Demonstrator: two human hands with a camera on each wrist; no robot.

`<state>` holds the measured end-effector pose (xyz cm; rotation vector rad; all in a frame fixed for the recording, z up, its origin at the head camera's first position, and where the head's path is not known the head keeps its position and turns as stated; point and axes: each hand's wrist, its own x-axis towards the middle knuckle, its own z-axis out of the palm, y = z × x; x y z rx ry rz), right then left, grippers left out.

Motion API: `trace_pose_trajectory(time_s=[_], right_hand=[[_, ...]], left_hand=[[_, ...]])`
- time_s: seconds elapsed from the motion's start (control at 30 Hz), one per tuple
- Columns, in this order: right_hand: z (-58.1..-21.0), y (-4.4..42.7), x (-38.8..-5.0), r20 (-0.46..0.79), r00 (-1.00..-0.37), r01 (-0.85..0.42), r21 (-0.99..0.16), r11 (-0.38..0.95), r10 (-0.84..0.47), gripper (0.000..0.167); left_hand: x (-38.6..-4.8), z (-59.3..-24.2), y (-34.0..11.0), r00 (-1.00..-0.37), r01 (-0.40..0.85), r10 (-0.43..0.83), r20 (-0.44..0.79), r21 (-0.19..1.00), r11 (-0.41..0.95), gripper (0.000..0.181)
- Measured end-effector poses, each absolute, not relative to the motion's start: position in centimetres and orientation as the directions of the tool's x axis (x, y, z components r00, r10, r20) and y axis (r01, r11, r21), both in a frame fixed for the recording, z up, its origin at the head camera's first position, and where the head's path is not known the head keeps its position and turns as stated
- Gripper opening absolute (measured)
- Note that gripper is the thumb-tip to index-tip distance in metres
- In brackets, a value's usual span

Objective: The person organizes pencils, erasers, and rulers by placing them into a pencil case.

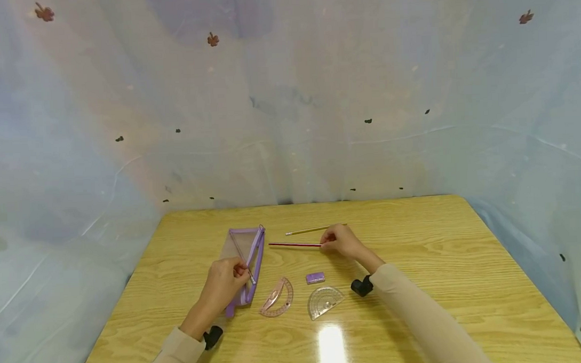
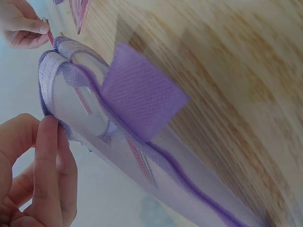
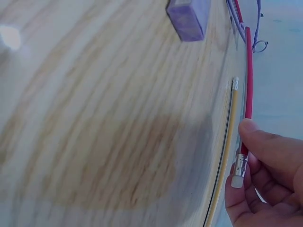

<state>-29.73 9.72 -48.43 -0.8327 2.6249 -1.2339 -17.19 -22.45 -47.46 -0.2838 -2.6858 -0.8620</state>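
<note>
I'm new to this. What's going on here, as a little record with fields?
Left hand: pinches the rim of the purple mesh pouch
Right hand: holds the red pencil near its eraser end
Inside pouch: a reddish pencil, seen through mesh
Also on table: yellow pencil, purple block, pink protractor, clear protractor

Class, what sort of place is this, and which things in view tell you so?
Probably an indoor study or craft spot, though the room itself is hidden: a wood-grain table stands before a patterned sheet-like backdrop, with a purple pencil case and a clear protractor on it.
</note>
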Motion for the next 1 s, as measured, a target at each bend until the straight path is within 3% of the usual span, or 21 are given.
trace_pose_trajectory(time_s=[1.0], right_hand=[[-48.4,5.6,-29.2,0.145,-0.827,-0.466,-0.718,0.517,-0.544,0.005]], left_hand=[[-17.1,-47.6,-22.3,-0.942,0.258,0.082,0.325,0.545,0.798,0.018]])
